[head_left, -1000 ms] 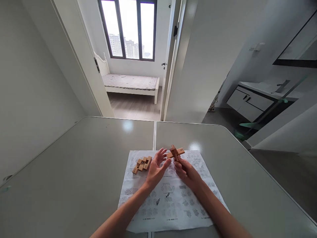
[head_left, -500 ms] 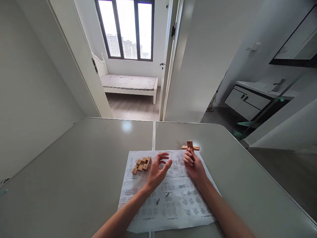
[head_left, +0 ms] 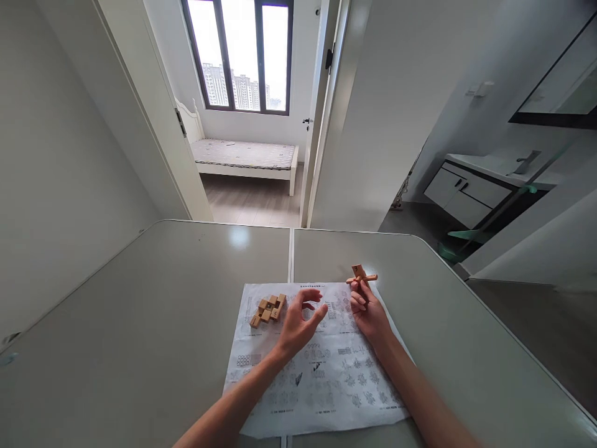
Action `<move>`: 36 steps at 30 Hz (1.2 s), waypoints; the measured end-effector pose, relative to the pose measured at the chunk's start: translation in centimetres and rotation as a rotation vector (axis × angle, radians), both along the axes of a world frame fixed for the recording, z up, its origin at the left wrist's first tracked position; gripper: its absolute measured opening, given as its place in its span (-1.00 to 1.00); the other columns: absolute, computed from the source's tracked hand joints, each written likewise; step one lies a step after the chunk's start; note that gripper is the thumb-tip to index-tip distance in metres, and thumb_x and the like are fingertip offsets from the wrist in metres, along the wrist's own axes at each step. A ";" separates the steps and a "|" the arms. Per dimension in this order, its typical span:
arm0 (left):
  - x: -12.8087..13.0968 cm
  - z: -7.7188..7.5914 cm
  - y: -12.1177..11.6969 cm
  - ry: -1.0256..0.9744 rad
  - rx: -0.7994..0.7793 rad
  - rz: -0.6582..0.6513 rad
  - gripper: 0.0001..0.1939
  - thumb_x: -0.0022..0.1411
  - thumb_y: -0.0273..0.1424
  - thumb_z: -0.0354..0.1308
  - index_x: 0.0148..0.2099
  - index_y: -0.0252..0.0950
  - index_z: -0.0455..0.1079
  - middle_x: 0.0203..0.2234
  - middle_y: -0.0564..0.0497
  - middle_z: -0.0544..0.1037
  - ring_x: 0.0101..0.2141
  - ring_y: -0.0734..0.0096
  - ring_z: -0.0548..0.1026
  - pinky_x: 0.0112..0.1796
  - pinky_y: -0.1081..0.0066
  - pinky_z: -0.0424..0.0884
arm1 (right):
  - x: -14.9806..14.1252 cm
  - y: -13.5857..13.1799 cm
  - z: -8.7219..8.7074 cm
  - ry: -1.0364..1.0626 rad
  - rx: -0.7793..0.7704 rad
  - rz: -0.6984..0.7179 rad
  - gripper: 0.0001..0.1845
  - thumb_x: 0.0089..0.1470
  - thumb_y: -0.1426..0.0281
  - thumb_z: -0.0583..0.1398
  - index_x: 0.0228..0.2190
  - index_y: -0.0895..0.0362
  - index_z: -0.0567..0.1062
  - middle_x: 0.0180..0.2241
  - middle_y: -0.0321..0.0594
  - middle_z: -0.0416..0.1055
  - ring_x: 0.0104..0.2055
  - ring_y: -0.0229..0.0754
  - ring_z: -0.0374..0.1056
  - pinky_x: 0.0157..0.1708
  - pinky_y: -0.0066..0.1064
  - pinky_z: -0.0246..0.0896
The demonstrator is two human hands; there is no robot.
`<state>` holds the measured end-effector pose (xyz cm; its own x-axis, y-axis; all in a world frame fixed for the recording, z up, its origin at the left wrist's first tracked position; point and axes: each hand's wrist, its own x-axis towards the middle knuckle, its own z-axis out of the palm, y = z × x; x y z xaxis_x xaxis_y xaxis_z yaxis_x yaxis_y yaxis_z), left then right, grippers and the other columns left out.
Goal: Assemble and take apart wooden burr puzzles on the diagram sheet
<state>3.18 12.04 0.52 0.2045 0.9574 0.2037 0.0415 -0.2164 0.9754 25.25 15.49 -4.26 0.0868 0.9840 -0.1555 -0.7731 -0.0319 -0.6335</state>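
Note:
My right hand (head_left: 369,314) holds up a cross of interlocked wooden puzzle pieces (head_left: 358,271) by its lower end, above the sheet's far right corner. A dark mark shows on its upper piece. My left hand (head_left: 302,318) hovers over the sheet with fingers curved and apart, holding nothing. Just left of it lies a cluster of wooden puzzle blocks (head_left: 268,310), some with dark marks. Beneath both hands spreads a creased white instruction sheet (head_left: 321,398) printed with small diagrams.
The sheet lies on a pale glossy table (head_left: 140,348) with a seam down the middle. Past the far edge, a doorway opens on a room with a bed (head_left: 247,155) and a window (head_left: 237,56). A sink cabinet (head_left: 466,190) stands to the right.
The wooden cross in my right hand has tilted and turned slightly. My left hand stays nearly in place, and the block cluster lies as before.

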 end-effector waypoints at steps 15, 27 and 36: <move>0.2 0.3 -0.6 0.187 0.191 -0.043 -0.85 0.30 -0.40 0.22 -0.07 -0.18 0.50 -0.12 -0.08 0.62 -0.07 0.14 0.55 -0.03 0.16 0.47 | -0.6 -0.4 0.7 -0.180 -0.011 -0.010 -0.64 0.07 0.12 0.46 -0.24 0.06 0.54 -0.45 -0.42 0.38 -0.65 -0.44 0.05 -0.73 -0.59 0.18; -7.8 3.3 1.2 0.737 0.525 -0.103 -0.64 0.30 -0.30 0.33 0.12 -0.12 0.43 0.05 -0.09 0.59 0.10 0.02 0.49 0.14 0.01 0.44 | -5.6 -3.3 2.9 -0.845 0.198 0.208 -0.66 0.21 0.06 0.32 -0.30 0.09 0.51 -0.46 -0.30 0.49 -0.57 -0.27 0.28 -0.54 -0.42 0.21; -14.9 2.7 0.1 0.955 0.377 -0.057 -0.11 0.13 -0.05 0.44 0.39 -0.08 0.14 0.28 -0.17 0.39 -0.28 0.25 0.62 -0.16 0.16 0.62 | -8.0 -4.6 3.4 -1.333 0.405 0.217 -0.84 0.20 0.37 0.25 -0.15 0.03 0.52 -0.14 -0.18 0.53 -0.36 -0.15 0.44 -0.24 -0.24 0.41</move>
<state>-11.68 12.09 3.17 0.4822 0.8486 0.2177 0.7446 -0.5279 0.4086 17.27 10.92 -0.89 -0.2146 0.9528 0.2146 0.4020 0.2864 -0.8697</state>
